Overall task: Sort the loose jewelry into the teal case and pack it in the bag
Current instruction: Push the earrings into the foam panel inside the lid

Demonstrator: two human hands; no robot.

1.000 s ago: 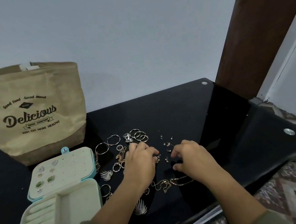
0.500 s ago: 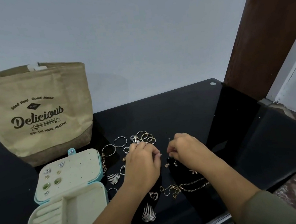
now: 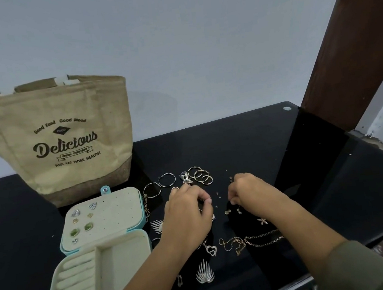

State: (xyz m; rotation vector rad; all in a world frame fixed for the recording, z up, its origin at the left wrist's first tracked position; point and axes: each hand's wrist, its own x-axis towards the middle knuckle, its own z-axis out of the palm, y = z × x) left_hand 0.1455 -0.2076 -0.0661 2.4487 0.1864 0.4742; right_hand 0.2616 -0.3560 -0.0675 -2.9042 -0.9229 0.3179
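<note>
Loose jewelry (image 3: 229, 244) is lying scattered on the black glass table (image 3: 244, 144), just right of the teal case (image 3: 122, 213). The case is sitting open at front left. Its lid panel is carrying triangular studs (image 3: 75, 213) and a pair of green-stone earrings (image 3: 88, 226), and its base is showing a row of ring rolls. A tan bag (image 3: 67, 139) (printed "Delicious") is standing upright behind the case.

The left hand (image 3: 188, 216) is hovering palm-down over the middle of the scatter. Its fingers are curling, with thumb and forefinger tips drawn together; whether anything is pinched there cannot be told. The right hand (image 3: 250, 193) is facing it close by, fingers likewise curling inward, and anything it may be holding is too small to tell. Tiny studs (image 3: 218, 193) are lying between the two hands.

Hoop earrings (image 3: 152, 190) and a cluster of rings (image 3: 201, 176) are lying beyond the left hand. A heart pendant (image 3: 211, 250) and gold chains (image 3: 264, 240) are lying between the forearms. One silver fan-shaped earring (image 3: 205, 274) is lying nearer the table's front edge, and a second fan-shaped earring (image 3: 157, 225) is sitting beside the case. A brown wooden post (image 3: 352, 45) is rising at back right.
</note>
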